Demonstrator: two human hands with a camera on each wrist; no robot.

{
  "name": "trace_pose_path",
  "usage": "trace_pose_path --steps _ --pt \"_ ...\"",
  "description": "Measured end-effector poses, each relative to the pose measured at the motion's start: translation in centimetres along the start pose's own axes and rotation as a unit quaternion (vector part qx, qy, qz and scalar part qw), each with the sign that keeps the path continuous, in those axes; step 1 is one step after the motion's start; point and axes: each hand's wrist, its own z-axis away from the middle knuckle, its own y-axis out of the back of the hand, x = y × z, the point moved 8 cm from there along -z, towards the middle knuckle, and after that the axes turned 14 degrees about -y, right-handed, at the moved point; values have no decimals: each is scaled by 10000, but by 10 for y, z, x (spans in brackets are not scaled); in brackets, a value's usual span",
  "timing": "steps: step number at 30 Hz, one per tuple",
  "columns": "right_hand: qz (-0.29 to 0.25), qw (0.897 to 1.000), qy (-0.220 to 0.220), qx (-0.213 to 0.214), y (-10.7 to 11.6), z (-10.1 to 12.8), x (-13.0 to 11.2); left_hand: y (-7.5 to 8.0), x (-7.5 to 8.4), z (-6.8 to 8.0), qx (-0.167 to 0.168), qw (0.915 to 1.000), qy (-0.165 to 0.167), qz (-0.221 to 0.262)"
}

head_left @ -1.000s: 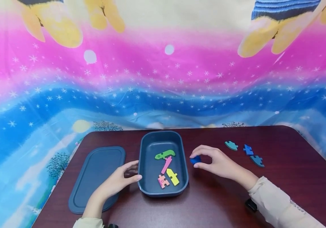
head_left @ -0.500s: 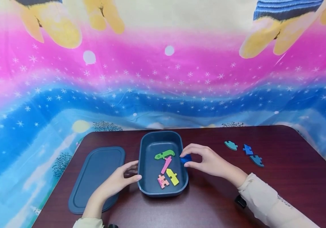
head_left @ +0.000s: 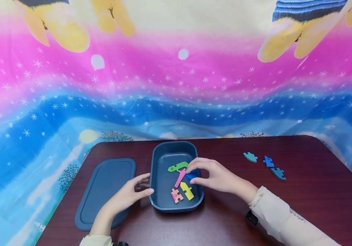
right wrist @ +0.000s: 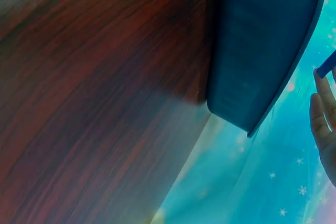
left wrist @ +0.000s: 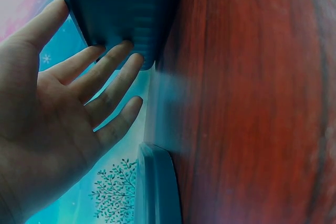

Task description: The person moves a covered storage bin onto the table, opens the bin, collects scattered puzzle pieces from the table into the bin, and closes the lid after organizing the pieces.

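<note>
- One flat, dark blue foam puzzle piece [head_left: 192, 175] is pinched between the curled thumb and fingers of the right hand [head_left: 215, 176], just below the frame's centre, over the right half of the box.
- The left hand [head_left: 126, 195] is held with straight fingers, their tips laid against the outer left wall of one deep, rounded-rectangle dark blue plastic box [head_left: 156, 182].
- Four flat foam pieces are seen inside the box: one green [head_left: 177, 166], two pink [head_left: 180, 177], one yellow [head_left: 187, 191].
- Three bluish pieces [head_left: 268, 161] are left at the right of the dark red wood-grain table [head_left: 301, 191].
- One matching flat lid [head_left: 102, 188] lies at lower left.
</note>
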Motion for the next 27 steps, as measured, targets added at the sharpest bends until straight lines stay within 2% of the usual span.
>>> trace_pose_path --steps 7,14,27 --pt "-128 9999 30 1 -4 -7 -3 -1 0 1 -1 10000 -21 -1" --pt "-263 9995 86 -179 -13 -14 -9 -2 1 1 -7 10000 2 -14" --pt "-345 9991 0 -242 -27 -26 -5 -2 1 2 -36 10000 -9 53"
